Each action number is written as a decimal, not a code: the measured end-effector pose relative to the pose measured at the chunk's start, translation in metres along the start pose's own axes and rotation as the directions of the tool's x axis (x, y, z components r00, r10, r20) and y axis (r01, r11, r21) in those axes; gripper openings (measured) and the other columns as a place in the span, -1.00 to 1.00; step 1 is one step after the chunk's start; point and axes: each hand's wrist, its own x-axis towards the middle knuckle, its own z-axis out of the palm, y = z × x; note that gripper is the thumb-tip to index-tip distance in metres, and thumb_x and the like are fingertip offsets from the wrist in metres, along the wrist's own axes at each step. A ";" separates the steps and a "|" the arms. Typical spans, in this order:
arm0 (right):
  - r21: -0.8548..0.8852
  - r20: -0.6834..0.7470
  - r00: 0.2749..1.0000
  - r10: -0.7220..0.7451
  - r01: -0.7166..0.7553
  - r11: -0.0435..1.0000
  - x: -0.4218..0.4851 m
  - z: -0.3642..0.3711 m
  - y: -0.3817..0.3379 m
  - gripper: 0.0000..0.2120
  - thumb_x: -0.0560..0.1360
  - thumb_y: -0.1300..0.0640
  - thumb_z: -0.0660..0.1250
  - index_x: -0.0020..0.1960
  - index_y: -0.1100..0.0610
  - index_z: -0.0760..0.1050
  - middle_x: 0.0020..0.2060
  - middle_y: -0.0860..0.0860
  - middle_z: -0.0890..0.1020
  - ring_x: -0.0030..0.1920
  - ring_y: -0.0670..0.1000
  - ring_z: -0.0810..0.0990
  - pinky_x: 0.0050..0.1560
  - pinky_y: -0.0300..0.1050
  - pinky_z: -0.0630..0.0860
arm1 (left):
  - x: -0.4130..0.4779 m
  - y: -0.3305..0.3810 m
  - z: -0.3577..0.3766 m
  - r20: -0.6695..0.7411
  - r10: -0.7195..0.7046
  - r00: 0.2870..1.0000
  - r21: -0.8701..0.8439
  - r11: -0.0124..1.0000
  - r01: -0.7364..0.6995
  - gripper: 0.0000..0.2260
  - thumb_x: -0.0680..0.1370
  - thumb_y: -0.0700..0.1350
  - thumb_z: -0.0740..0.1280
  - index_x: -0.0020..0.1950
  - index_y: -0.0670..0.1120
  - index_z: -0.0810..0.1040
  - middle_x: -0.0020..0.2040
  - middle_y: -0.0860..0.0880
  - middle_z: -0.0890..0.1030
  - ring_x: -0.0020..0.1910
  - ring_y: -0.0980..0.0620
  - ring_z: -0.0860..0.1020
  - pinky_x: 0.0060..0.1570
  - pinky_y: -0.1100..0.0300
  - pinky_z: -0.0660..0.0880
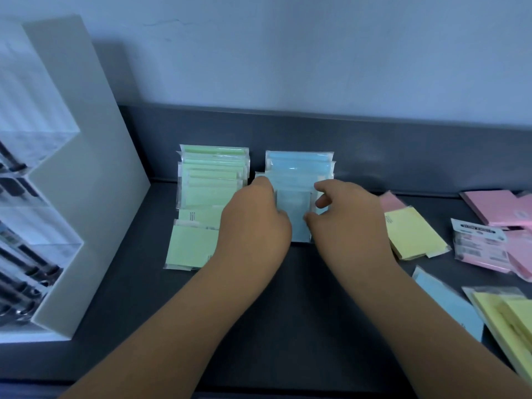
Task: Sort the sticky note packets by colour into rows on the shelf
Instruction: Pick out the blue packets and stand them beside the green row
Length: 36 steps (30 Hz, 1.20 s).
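A row of green sticky note packets leans against the back of the dark shelf, with more green packets lying flat in front. Beside it on the right stands a row of blue packets. My left hand grips the left side of the front blue packets. With curled fingers and thumb, my right hand pinches their right side. Loose yellow packets, pink packets and one blue packet lie to the right.
A white acrylic display stand holding pens fills the left side. A stack of yellow packets sits at the lower right edge. A labelled pink packet lies among the pink ones. The wall rises behind the shelf.
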 end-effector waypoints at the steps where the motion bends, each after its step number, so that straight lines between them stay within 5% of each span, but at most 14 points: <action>1: -0.015 -0.007 1.000 -0.009 0.009 1.000 -0.001 0.001 -0.001 -0.71 0.46 0.29 0.38 0.17 0.19 0.59 -0.01 0.04 0.61 0.01 0.06 0.53 -0.02 -0.04 0.46 | 0.000 0.000 0.000 0.005 0.001 1.000 0.011 1.000 -0.001 -0.84 0.53 -0.23 0.33 0.09 -0.08 0.48 -0.11 -0.03 0.61 -0.13 0.01 0.54 -0.16 0.09 0.51; 9: -0.163 0.033 0.999 -0.038 0.043 0.986 -0.005 -0.005 -0.003 -0.76 0.56 0.09 0.36 0.20 0.13 0.54 0.05 0.03 0.60 0.02 0.08 0.53 -0.05 -0.04 0.43 | -0.001 0.002 0.002 -0.024 0.128 0.992 0.139 0.983 -0.123 -0.66 0.57 -0.09 0.37 0.31 -0.05 0.40 0.19 0.00 0.48 0.04 0.01 0.51 -0.11 0.22 0.32; 14: -0.224 -0.017 0.998 -0.065 0.059 0.973 -0.004 -0.015 -0.002 -0.66 0.61 -0.10 0.28 0.26 0.09 0.51 0.10 0.06 0.60 0.09 0.15 0.57 0.00 0.01 0.44 | -0.003 0.005 -0.001 -0.135 0.270 0.953 0.297 0.929 -0.221 -0.65 0.57 0.11 0.33 0.24 -0.07 0.48 0.13 -0.04 0.56 0.06 -0.08 0.48 -0.02 0.03 0.48; 18: -0.292 -0.024 0.989 -0.149 0.136 0.947 -0.002 -0.028 0.006 -0.48 0.66 -0.14 0.11 0.54 0.06 0.35 0.32 0.07 0.58 0.40 0.19 0.48 0.48 0.18 0.26 | -0.007 0.007 -0.010 -0.150 0.349 0.925 0.453 0.856 -0.249 -0.43 0.61 0.32 0.10 0.27 -0.12 0.53 0.26 -0.11 0.60 0.28 -0.18 0.50 0.18 -0.11 0.48; 21: -0.324 -0.026 0.989 -0.147 0.131 0.937 -0.004 -0.044 0.016 -0.35 0.63 -0.29 -0.04 0.63 -0.01 0.18 0.53 0.04 0.40 0.59 0.14 0.25 0.58 0.20 0.10 | -0.015 0.012 -0.018 -0.111 0.321 0.941 0.526 0.822 -0.219 -0.27 0.59 0.41 -0.04 0.44 -0.11 0.46 0.46 -0.12 0.48 0.48 -0.19 0.36 0.38 -0.21 0.34; 36: -0.222 -0.135 0.988 -0.079 0.047 0.974 -0.030 -0.128 0.131 -0.32 0.62 -0.32 0.00 0.59 0.05 0.27 0.51 0.00 0.41 0.58 0.08 0.23 0.58 0.10 0.15 | -0.059 0.086 0.037 -0.104 0.371 0.923 0.486 0.829 -0.278 -0.27 0.57 0.40 0.00 0.36 -0.15 0.52 0.33 -0.18 0.57 0.34 -0.29 0.45 0.32 -0.23 0.39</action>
